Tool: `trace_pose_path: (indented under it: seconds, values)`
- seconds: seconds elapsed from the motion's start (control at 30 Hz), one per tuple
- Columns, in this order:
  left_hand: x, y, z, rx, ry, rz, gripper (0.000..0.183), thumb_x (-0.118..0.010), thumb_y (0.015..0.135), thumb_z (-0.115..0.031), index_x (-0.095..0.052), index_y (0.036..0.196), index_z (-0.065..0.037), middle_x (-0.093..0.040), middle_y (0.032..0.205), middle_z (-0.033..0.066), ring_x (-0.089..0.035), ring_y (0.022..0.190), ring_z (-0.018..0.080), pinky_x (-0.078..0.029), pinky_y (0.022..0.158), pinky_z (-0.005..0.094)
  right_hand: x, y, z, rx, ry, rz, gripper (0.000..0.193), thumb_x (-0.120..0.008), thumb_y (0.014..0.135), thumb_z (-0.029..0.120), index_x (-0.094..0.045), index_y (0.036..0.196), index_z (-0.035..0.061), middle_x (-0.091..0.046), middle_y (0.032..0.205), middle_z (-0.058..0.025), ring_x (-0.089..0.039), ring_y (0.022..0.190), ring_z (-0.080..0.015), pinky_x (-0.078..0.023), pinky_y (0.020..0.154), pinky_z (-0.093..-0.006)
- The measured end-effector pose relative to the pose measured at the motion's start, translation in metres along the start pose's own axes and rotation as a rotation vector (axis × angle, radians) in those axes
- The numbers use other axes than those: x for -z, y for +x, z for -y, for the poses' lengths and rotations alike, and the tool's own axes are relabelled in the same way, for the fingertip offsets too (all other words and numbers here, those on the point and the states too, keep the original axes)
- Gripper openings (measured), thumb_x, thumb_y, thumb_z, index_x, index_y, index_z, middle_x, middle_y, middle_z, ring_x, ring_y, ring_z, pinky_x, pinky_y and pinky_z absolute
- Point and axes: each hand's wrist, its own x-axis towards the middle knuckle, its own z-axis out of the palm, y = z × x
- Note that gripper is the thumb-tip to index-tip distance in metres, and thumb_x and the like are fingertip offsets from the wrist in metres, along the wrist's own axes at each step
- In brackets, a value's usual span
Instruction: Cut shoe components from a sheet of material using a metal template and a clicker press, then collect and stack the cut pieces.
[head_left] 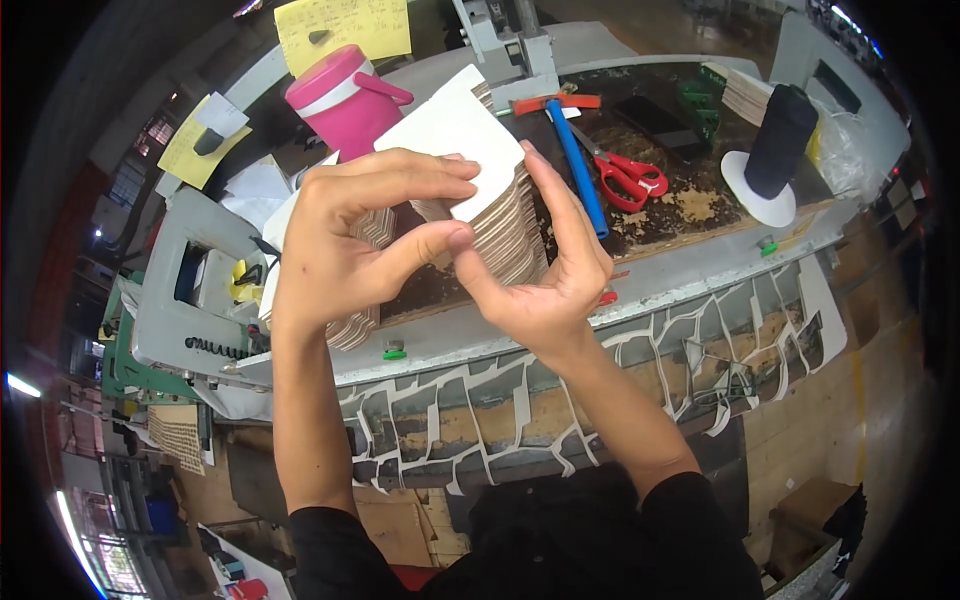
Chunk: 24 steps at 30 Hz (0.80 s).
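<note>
A tall stack of cut sheet pieces [455,125] stands before me on the dark bench, with a smooth white top and layered brown and white edges. My left hand [345,225] bends over its left front; the fingers reach the white top and the thumb points toward the front edge. Along the stack's right side lie the fingers of my right hand [560,275], its thumb at the front face. Both thumb tips come close together. Between them the hands enclose the stack's near end. A further pile of layered pieces [352,328] is partly hidden behind my left wrist.
A pink jug [345,105] stands behind the stack. To the right lie a blue-handled hammer [577,170], red-handled scissors [632,182], a phone [655,125] and a black roll [782,140] on a white piece. White cut-out scrap webbing [530,400] hangs along the bench's near edge.
</note>
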Motion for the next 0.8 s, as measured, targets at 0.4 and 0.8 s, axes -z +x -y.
trace_pose_path:
  seconds: [0.4, 0.8]
  values:
    - [0.004, 0.001, -0.008, 0.069, 0.079, -0.024, 0.019, -0.079, 0.087, -0.002, -0.080, 0.106, 0.002, -0.081, 0.112, 0.0178, -0.078, 0.110, 0.0287, -0.059, 0.096, 0.0371, -0.006, 0.008, -0.006, 0.030, -0.003, -0.043, 0.078, -0.095, 0.068, 0.018, -0.066, 0.135, -0.0085, -0.071, 0.131, -0.0255, -0.073, 0.114, -0.0386, -0.057, 0.100, -0.0467]
    - [-0.009, -0.003, -0.011, -0.104, 0.346, -0.087, 0.034, -0.065, 0.075, 0.018, -0.079, 0.100, -0.001, -0.080, 0.108, 0.0194, -0.077, 0.082, 0.0225, -0.056, 0.066, 0.0279, 0.003, 0.008, -0.013, 0.070, -0.003, -0.010, 0.075, -0.096, 0.067, 0.024, -0.070, 0.131, -0.0062, -0.073, 0.130, -0.0214, -0.072, 0.116, -0.0352, -0.055, 0.102, -0.0474]
